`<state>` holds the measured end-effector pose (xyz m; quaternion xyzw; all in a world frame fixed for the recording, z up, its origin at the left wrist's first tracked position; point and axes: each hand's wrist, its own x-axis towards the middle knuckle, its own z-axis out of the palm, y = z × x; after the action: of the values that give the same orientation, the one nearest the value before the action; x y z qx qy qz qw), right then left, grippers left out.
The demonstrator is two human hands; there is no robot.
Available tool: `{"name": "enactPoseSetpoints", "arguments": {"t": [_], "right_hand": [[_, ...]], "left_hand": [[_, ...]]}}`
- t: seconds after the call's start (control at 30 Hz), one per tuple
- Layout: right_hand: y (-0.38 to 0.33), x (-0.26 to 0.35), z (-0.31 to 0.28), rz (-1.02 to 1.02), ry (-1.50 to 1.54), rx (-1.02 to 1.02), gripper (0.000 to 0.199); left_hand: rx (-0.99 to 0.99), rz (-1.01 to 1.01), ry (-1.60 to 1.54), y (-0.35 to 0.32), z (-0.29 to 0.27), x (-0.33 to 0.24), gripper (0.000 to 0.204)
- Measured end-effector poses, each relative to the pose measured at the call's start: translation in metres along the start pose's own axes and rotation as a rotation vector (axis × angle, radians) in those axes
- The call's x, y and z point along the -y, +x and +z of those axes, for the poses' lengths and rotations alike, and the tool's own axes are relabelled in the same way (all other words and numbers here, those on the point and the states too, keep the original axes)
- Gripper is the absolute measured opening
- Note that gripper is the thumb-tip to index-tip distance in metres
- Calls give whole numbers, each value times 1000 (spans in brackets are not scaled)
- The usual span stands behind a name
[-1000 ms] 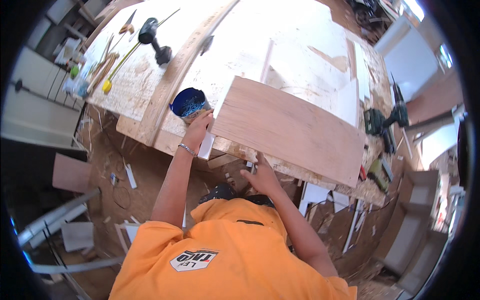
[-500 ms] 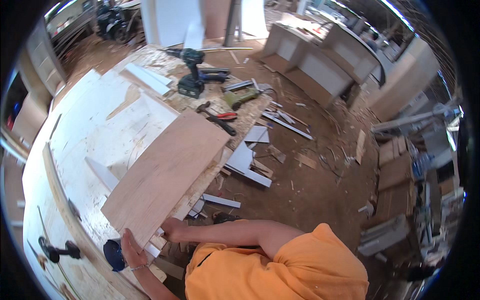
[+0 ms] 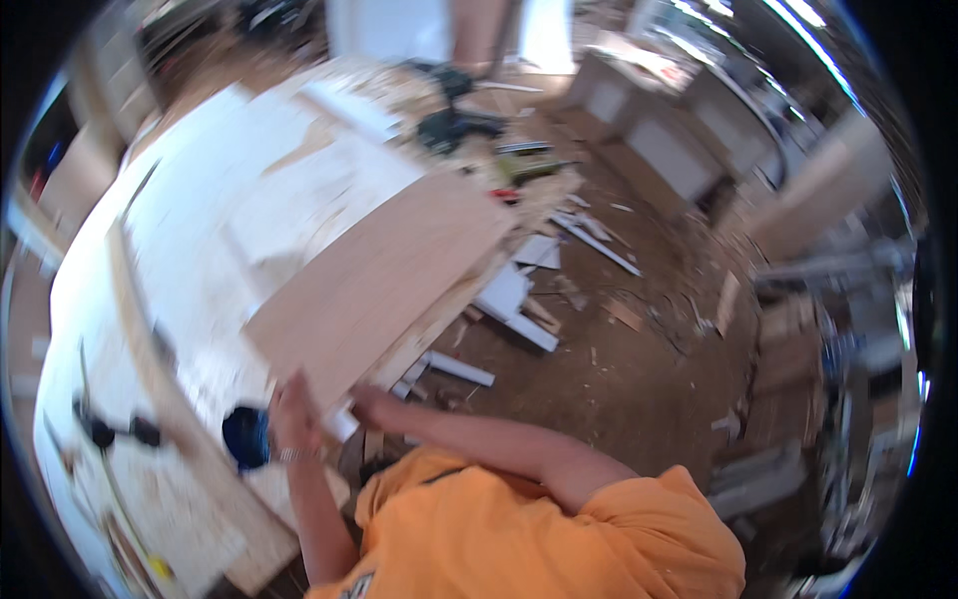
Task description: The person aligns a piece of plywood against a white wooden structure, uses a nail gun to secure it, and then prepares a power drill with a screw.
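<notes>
A rectangular, light brown plywood panel lies slanted across the right side of the white-topped workbench. At its near end is my left hand, blurred, its fingers closed about the edge by the near corner. My right hand is against the panel's near right corner, and its fingers are hidden. Between the hands, a small white strip shows just under the panel's end. A dark blue round object rests on the bench just left of my left hand.
Beyond the panel lie a cordless drill and a green power tool. A long wooden strip runs along the bench's left. White offcuts litter the floor at right. Open wooden cabinets stand farther back.
The view has swung, so the bench and panel sit farther right in it, and the picture is blurred. My left hand has shifted slightly up along the panel's near end; my right stays at its corner.
</notes>
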<state>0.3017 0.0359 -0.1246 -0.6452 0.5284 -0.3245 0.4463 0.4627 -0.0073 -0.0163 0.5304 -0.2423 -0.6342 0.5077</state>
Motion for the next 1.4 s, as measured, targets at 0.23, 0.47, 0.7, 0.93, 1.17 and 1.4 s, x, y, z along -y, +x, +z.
{"name": "enactPoseSetpoints", "arguments": {"t": [0.23,0.47,0.7,0.93,1.17,1.4], "right_hand": [[8,-19,-8,199,373,126,31],[13,-64,-20,250,801,176,32],[11,-46,-34,-255,-506,297,29],[15,-57,-30,42,232,260,16],[13,16,-27,-274,-656,209,21],[28,4,-10,-392,-452,45,35]], "left_hand": [[52,67,-221,-9,26,11,41],[85,50,-385,-16,29,10,53],[51,96,-299,-14,30,12,54],[66,132,-261,-15,30,11,57],[11,178,-178,-7,22,11,66],[-61,113,44,-11,27,-16,64]]}}
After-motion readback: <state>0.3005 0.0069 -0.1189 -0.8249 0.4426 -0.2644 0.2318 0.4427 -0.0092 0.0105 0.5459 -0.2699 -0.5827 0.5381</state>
